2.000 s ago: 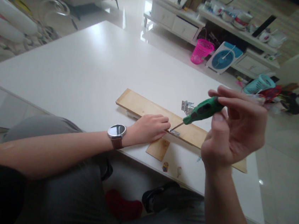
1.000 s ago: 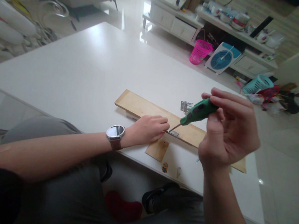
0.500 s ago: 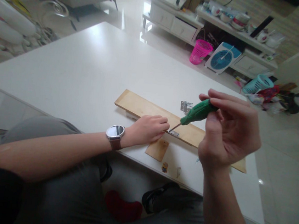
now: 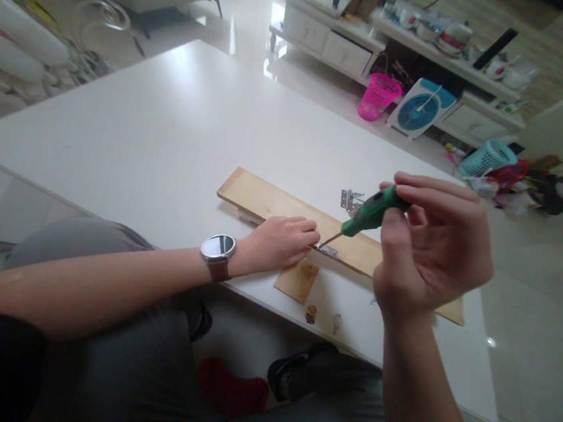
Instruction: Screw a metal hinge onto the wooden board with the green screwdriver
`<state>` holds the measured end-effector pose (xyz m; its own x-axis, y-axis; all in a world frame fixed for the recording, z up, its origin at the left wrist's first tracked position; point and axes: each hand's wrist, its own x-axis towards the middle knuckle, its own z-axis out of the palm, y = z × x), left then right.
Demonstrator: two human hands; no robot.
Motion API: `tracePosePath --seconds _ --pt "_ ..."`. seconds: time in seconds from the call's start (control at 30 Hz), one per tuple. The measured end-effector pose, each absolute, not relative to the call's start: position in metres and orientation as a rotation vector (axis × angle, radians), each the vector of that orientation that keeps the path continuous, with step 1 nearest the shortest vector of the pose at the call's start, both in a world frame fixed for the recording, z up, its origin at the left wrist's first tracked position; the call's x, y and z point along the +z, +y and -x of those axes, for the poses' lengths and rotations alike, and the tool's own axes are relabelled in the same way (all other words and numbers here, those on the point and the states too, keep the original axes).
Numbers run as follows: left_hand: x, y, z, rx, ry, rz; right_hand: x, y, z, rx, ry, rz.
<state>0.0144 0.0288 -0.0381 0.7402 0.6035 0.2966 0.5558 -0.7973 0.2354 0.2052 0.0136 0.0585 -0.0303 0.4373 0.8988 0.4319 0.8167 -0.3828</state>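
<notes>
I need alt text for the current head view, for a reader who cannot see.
The right hand holds a green screwdriver, its tip at a metal plate on a long board; the left hand touches the board's edge. Nearby on a white table are a small panel and metal parts.

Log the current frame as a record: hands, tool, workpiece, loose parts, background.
left hand: at near edge of long board
right hand: holding green screwdriver
tool tip: at metal plate on board's near edge
loose parts: metal hardware beyond board; small wooden piece on near side
support: white table
background: pink basket, blue-and-white fan
</notes>
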Motion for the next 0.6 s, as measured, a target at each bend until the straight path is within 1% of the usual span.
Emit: tracePosePath --seconds 0.1,0.17,0.33,0.4,0.6 --pt "-0.0384 0.0288 -0.0142 0.538 0.942 -2.8 0.0594 0.0163 -0.2065 -0.122 -1.616 0.732" --pt "-0.0385 0.0285 -0.0143 0.532 0.946 -2.792 0.0589 0.017 -0.2071 -0.145 -1.618 0.731" --pt "-0.0383 0.0283 -0.0147 0.529 0.945 -2.791 0.0558 0.0141 -0.2056 0.049 -1.637 0.671" --pt "-0.0382 0.0286 -0.0148 0.52 0.946 -2.799 0.0559 0.0132 -0.2051 0.061 -1.644 0.661" --pt "-0.0371 0.0283 -0.0147 0.521 0.954 -2.814 0.0593 0.0146 -0.2068 -0.129 -1.628 0.726"
